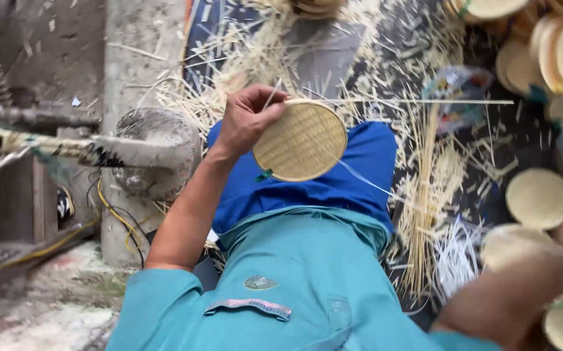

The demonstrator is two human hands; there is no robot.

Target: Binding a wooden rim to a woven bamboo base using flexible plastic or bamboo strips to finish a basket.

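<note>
My left hand point(246, 120) grips the upper left rim of a small round woven bamboo tray point(301, 140), held above my lap over blue trousers point(333, 175). A thin pale strip point(359, 177) trails from the tray toward the right, and a long thin bamboo stick point(424, 101) lies level behind its top edge. A green tie point(263, 175) hangs at the tray's lower left rim. My right forearm point(509, 299) shows blurred at the lower right; the right hand itself is out of view.
Loose bamboo slivers point(424, 208) litter the dark floor. Finished round trays point(538, 198) are stacked at the right and upper right. A concrete post with a grey round machine part point(158, 153) and yellow wires point(116, 218) stands at the left.
</note>
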